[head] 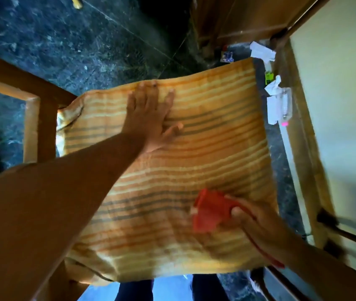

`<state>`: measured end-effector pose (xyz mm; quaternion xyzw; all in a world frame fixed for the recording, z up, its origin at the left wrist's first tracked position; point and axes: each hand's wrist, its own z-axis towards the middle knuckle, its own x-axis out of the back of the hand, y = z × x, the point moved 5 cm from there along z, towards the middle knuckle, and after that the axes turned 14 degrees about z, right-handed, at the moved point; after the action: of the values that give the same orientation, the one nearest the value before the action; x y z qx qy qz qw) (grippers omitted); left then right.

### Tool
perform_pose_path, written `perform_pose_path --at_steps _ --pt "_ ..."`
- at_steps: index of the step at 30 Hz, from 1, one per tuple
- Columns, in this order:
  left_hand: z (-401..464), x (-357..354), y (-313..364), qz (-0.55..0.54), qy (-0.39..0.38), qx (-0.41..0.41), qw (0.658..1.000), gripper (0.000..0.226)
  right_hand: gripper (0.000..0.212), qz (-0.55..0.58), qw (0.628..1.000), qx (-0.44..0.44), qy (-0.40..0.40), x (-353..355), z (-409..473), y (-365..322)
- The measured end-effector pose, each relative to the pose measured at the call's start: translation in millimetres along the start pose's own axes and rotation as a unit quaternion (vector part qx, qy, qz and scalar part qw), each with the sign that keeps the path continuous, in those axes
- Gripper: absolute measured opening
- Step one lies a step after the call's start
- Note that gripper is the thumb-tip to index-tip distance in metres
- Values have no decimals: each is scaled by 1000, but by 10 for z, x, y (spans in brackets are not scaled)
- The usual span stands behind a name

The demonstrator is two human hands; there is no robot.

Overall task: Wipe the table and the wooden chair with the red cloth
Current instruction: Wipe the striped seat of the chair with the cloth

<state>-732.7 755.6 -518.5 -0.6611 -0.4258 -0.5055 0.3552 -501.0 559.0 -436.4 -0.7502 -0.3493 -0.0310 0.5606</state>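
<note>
The wooden chair [32, 118] fills the middle of the head view, and I look straight down on it. An orange striped seat cushion [216, 148] lies on it. My left hand [151, 118] rests flat on the cushion's far half, fingers spread, holding nothing. My right hand [257, 227] is at the cushion's near right part, closed on the bunched red cloth [210, 210], which touches the cushion. The picture is blurred around this hand. The table's pale top [335, 94] with a wooden edge runs along the right side.
Dark marble floor [74, 40] surrounds the chair. Scraps of white paper and small litter [278, 101] lie on the floor between chair and table. Wooden furniture [238, 18] stands at the top right. A dark rod [346, 231] lies across the table's near edge.
</note>
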Motion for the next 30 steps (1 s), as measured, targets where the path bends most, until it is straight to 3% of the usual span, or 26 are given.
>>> perform_pose_path --at_steps 2,4,6,8,9,10,12,14,16,18,22,25,27,30 --pt "224 106 333 30 36 -86 995 85 50 10 988 -51 149 477 127 11" --pt "447 131 475 37 53 -114 991 80 54 -24 972 -31 230 756 443 18" --pt "543 57 457 32 73 -99 992 73 55 -146 960 -27 237 783 955 41" --pt "549 -42 432 26 98 -96 990 68 53 -175 954 -46 238 586 1311 91" --pt "561 -75 426 19 105 -102 989 65 50 -184 951 -15 247 397 1296 96" --pt "570 -97 426 15 104 -109 988 64 47 -192 956 34 221 98 1111 77" --pt "578 -96 435 21 107 -113 988 62 40 -189 973 107 77 -664 379 80" --pt "557 -90 443 25 100 -108 989 61 34 -150 980 110 -68 -1120 -329 116" --pt "541 -72 452 28 87 -106 990 62 29 -104 981 90 -134 -1207 -552 118" --pt "525 -33 459 28 73 -102 992 63 31 -94 987 91 -93 -1002 -453 -12" --pt "478 91 523 22 90 -82 992 68 42 -76 992 16 104 -132 -195 -102" --pt "487 66 559 6 91 -57 994 68 34 -92 955 -1 281 628 330 -141" --pt "516 1 556 5 89 -44 995 65 37 -143 939 -15 314 940 985 -80" --pt "527 -68 554 6 107 -47 993 61 42 -250 924 -73 279 834 1506 186"
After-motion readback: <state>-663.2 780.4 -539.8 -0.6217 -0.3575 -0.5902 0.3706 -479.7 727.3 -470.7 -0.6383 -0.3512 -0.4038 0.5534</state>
